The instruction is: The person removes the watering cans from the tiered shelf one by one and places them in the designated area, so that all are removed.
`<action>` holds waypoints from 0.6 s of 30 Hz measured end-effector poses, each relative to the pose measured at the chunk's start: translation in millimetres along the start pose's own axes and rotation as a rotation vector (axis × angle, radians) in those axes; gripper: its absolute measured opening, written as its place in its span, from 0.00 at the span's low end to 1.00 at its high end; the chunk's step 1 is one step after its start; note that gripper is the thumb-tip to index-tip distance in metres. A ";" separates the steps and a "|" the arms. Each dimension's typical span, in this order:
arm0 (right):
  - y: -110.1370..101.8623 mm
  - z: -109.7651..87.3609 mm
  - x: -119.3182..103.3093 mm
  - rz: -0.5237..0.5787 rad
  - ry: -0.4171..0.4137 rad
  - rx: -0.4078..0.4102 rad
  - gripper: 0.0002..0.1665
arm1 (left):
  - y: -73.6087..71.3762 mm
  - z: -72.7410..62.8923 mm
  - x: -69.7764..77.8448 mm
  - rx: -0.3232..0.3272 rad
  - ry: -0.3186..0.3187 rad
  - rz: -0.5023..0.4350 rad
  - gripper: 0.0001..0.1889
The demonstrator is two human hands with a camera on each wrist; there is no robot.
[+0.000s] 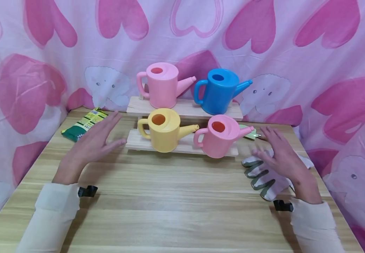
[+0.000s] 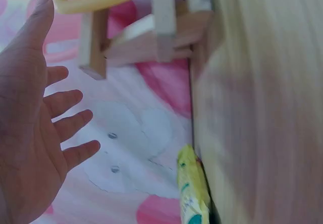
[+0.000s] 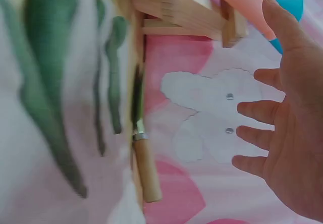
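Observation:
Four small watering cans would be too many to number, so several stand on a two-step wooden rack [image 1: 185, 109]: a pink one [image 1: 163, 88] and a blue one [image 1: 220, 93] on the upper step, a yellow one [image 1: 166, 131] and another pink one [image 1: 218, 138] on the lower. My left hand [image 1: 91, 142] hovers left of the rack with straight fingers, near a green and yellow packet [image 1: 86, 124]. On the other side my right hand [image 1: 280, 156] floats above a pair of white and grey-green gloves [image 1: 264, 175]. Neither hand holds anything.
Behind the gloves lies a small trowel with a green blade [image 1: 249, 133] and, in the right wrist view, a wooden handle [image 3: 147, 168]. A pink heart-patterned curtain [image 1: 157, 45] hangs behind the wooden table [image 1: 170, 211].

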State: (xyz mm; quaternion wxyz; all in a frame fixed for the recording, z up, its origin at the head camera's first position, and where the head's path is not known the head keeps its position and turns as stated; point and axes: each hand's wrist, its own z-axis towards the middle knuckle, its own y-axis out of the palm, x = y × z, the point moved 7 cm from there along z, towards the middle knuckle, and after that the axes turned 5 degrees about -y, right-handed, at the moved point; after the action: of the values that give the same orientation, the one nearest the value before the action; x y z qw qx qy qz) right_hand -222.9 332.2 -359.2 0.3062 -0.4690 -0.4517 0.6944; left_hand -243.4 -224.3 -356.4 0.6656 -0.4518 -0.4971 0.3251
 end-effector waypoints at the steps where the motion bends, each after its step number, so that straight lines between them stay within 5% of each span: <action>1: -2.2 0.6 -1.2 0.007 0.000 0.006 0.55 | -1.8 0.0 2.8 0.011 0.000 -0.012 0.48; 9: -17.9 14.8 1.0 0.101 -0.052 0.088 0.41 | -6.8 1.4 26.0 0.081 0.017 -0.231 0.38; 18: -24.5 57.2 21.9 0.372 -0.046 0.194 0.26 | -1.3 11.4 36.4 0.194 0.083 -0.473 0.29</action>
State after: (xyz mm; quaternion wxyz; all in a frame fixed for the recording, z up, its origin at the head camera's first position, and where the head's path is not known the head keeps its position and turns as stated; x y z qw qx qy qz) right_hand -284.1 341.2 -336.3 0.2059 -0.4969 -0.2952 0.7897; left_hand -243.6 -189.4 -340.7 0.7833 -0.2699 -0.5276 0.1876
